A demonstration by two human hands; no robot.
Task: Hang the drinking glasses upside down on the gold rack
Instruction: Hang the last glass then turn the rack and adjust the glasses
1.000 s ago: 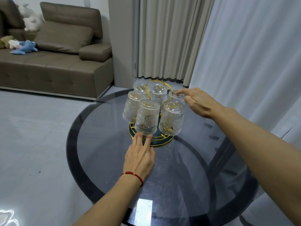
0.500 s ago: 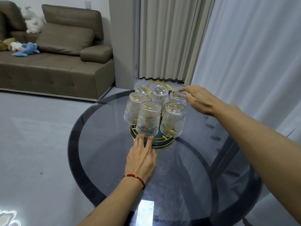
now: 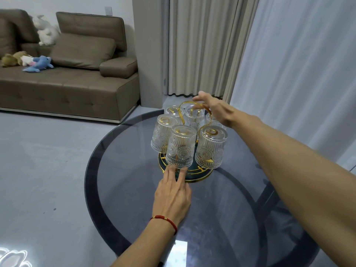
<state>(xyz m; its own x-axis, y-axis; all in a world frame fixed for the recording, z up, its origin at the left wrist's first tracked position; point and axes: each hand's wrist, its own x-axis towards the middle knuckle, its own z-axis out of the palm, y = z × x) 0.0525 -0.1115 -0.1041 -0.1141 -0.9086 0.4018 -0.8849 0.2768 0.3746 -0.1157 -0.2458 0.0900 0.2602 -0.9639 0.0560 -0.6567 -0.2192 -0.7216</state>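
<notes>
The gold rack (image 3: pixel 200 173) with its dark round base stands on the round glass table (image 3: pixel 123 189). Several clear ribbed drinking glasses hang upside down around it; the nearest glass (image 3: pixel 181 149) is at the front, another glass (image 3: pixel 211 149) to its right. The rack's gold loop handle (image 3: pixel 183 110) rises in the middle. My left hand (image 3: pixel 172 193) lies flat on the table, fingertips touching the front rim of the base. My right hand (image 3: pixel 213 108) is at the top of the handle, fingers spread over it, holding no glass.
A brown sofa (image 3: pixel 67 85) with plush toys stands at the back left on the grey floor. Beige and white curtains (image 3: pixel 289 64) hang behind and right of the table. The table's near edge curves close to my arms.
My right hand has risen from the back right glass up to the top of the gold handle. My left hand stays at the base rim.
</notes>
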